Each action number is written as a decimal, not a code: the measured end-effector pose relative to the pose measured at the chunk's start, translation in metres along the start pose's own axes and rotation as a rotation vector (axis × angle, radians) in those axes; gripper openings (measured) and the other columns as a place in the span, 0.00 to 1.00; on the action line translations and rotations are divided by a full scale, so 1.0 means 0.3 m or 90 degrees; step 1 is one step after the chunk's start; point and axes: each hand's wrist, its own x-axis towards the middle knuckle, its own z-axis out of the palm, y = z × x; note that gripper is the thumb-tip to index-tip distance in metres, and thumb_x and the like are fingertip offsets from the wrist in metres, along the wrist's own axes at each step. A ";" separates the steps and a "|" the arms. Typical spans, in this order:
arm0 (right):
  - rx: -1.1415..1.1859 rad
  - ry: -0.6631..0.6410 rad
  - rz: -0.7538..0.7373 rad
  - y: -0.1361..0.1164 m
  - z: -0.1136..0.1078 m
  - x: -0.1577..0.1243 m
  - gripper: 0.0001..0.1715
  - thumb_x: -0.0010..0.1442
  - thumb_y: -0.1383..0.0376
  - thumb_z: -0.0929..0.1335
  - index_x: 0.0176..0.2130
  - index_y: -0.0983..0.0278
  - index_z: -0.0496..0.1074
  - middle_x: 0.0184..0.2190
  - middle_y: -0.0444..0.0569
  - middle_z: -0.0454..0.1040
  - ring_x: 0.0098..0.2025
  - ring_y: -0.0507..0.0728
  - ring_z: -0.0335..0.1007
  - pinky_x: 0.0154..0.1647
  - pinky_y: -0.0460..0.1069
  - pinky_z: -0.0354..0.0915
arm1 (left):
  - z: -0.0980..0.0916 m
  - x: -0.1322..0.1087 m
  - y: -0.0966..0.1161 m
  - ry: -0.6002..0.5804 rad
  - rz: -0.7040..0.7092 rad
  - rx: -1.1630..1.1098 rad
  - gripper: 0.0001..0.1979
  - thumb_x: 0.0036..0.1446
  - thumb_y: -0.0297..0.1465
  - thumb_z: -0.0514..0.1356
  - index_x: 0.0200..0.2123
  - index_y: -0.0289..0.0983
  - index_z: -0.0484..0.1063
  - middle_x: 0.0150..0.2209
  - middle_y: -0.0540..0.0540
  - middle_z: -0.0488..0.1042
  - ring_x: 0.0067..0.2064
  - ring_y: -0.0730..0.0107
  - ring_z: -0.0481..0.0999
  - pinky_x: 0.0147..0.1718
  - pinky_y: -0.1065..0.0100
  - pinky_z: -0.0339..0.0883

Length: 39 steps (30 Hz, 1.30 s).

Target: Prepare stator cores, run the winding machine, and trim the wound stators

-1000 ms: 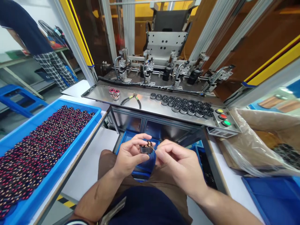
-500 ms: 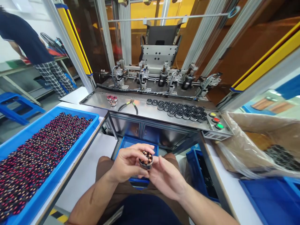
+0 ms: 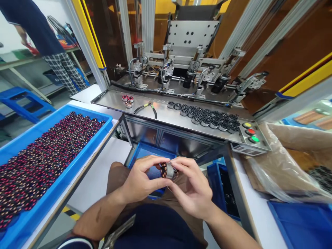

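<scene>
Here, copper-wound ring (image 3: 169, 170) tilted, left fingers (image 3: 153, 161) clamped above and below it, right fingers (image 3: 184, 162) alongside, grip unclear

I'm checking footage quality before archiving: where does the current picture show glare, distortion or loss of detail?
Head view: white glare streaks the plastic bag, and a warm shine marks the cabinet; head view: the yellow bars splay outward toward the top, probably wide-angle stretch; head view: the round part reads fairly clearly, its thin wire less so.
</scene>
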 end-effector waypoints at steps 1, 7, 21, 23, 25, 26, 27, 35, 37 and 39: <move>0.028 -0.006 0.026 -0.007 -0.002 0.006 0.25 0.56 0.73 0.69 0.53 0.61 0.69 0.44 0.57 0.72 0.44 0.62 0.72 0.41 0.58 0.72 | -0.001 0.004 0.005 0.019 0.036 0.043 0.20 0.51 0.36 0.70 0.48 0.40 0.76 0.41 0.44 0.81 0.42 0.64 0.78 0.43 0.66 0.71; 0.143 0.047 0.161 -0.040 0.002 0.030 0.06 0.59 0.72 0.70 0.35 0.61 0.74 0.32 0.47 0.72 0.34 0.54 0.69 0.34 0.50 0.68 | 0.001 0.003 0.012 0.081 0.157 0.161 0.21 0.51 0.29 0.69 0.50 0.40 0.75 0.43 0.43 0.81 0.45 0.62 0.78 0.47 0.62 0.71; 0.405 0.137 0.533 0.006 -0.002 -0.037 0.16 0.60 0.57 0.70 0.25 0.63 0.70 0.25 0.45 0.66 0.29 0.53 0.63 0.33 0.49 0.63 | 0.007 -0.006 -0.010 0.049 0.123 -0.038 0.20 0.52 0.22 0.67 0.49 0.39 0.73 0.48 0.42 0.78 0.52 0.64 0.77 0.50 0.65 0.74; 0.350 0.149 0.514 0.018 -0.027 -0.038 0.12 0.61 0.56 0.70 0.32 0.62 0.74 0.31 0.48 0.70 0.33 0.55 0.67 0.36 0.51 0.66 | -0.004 0.000 0.001 0.063 0.199 0.102 0.19 0.53 0.21 0.66 0.48 0.37 0.72 0.48 0.40 0.79 0.52 0.64 0.78 0.51 0.65 0.74; 0.228 0.144 0.394 0.013 -0.054 -0.023 0.12 0.59 0.56 0.71 0.39 0.60 0.75 0.43 0.53 0.73 0.45 0.60 0.70 0.45 0.55 0.68 | -0.012 0.007 0.010 0.071 0.271 0.232 0.19 0.53 0.20 0.65 0.48 0.35 0.72 0.48 0.39 0.79 0.51 0.64 0.78 0.52 0.65 0.74; 0.158 0.123 0.320 0.004 -0.065 -0.010 0.12 0.58 0.56 0.72 0.40 0.59 0.76 0.50 0.55 0.71 0.53 0.63 0.67 0.50 0.57 0.67 | -0.013 0.009 0.012 0.069 0.300 0.281 0.19 0.54 0.20 0.64 0.49 0.35 0.71 0.48 0.38 0.79 0.50 0.64 0.79 0.51 0.65 0.74; 0.093 0.084 0.260 -0.008 -0.073 0.005 0.12 0.56 0.56 0.73 0.39 0.59 0.76 0.55 0.56 0.68 0.60 0.65 0.62 0.54 0.59 0.65 | -0.013 0.012 0.012 0.064 0.324 0.316 0.19 0.54 0.20 0.64 0.49 0.34 0.71 0.47 0.38 0.79 0.50 0.64 0.79 0.51 0.65 0.74; 0.098 -0.189 0.314 -0.058 -0.049 0.109 0.10 0.61 0.63 0.70 0.29 0.63 0.74 0.59 0.57 0.67 0.63 0.64 0.61 0.60 0.62 0.62 | -0.031 0.000 -0.003 0.029 0.356 0.336 0.32 0.56 0.18 0.60 0.63 0.38 0.60 0.48 0.40 0.80 0.49 0.63 0.80 0.50 0.62 0.75; 0.125 -0.214 0.302 -0.055 -0.059 0.131 0.09 0.62 0.64 0.69 0.30 0.63 0.75 0.57 0.57 0.69 0.62 0.63 0.63 0.60 0.61 0.62 | -0.052 -0.009 0.001 -0.007 0.312 0.278 0.33 0.56 0.19 0.61 0.63 0.41 0.59 0.49 0.40 0.80 0.49 0.63 0.80 0.49 0.61 0.75; 0.135 -0.269 0.283 -0.051 -0.080 0.159 0.09 0.62 0.64 0.69 0.30 0.62 0.75 0.55 0.57 0.71 0.61 0.63 0.65 0.59 0.61 0.63 | -0.073 -0.016 0.008 -0.051 0.268 0.200 0.32 0.56 0.20 0.62 0.62 0.42 0.61 0.49 0.40 0.79 0.48 0.63 0.80 0.48 0.62 0.75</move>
